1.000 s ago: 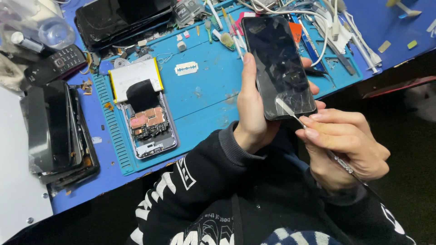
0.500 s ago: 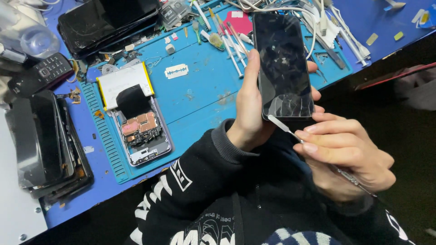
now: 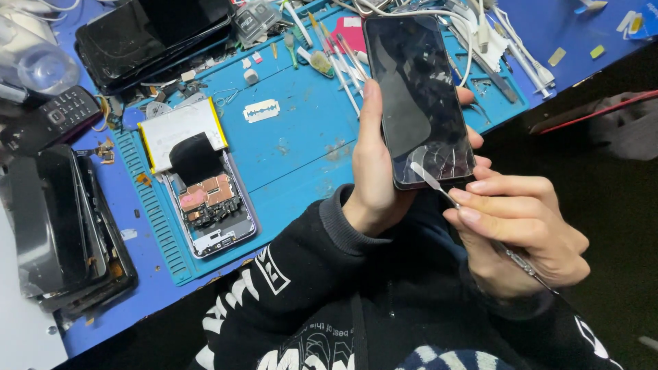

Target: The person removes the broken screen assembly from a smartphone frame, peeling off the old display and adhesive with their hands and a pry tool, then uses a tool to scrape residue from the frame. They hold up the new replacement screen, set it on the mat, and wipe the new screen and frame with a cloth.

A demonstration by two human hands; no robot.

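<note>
The black phone [image 3: 419,99] with a cracked screen is upright in my left hand [image 3: 373,178], above the near edge of the blue work mat [image 3: 301,147]; my fingers close around its sides. My right hand [image 3: 524,229] pinches a thin metal pry tool [image 3: 439,186], and its flat tip touches the cracked lower corner of the glass. On the mat lies an opened phone [image 3: 209,205] with a yellow-edged battery [image 3: 181,127], and a razor blade [image 3: 262,110] near it.

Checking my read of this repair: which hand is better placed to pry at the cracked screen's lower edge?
Probably the right hand: it holds the metal pry tool with its tip on the cracked phone. The left hand grips the phone.
</note>
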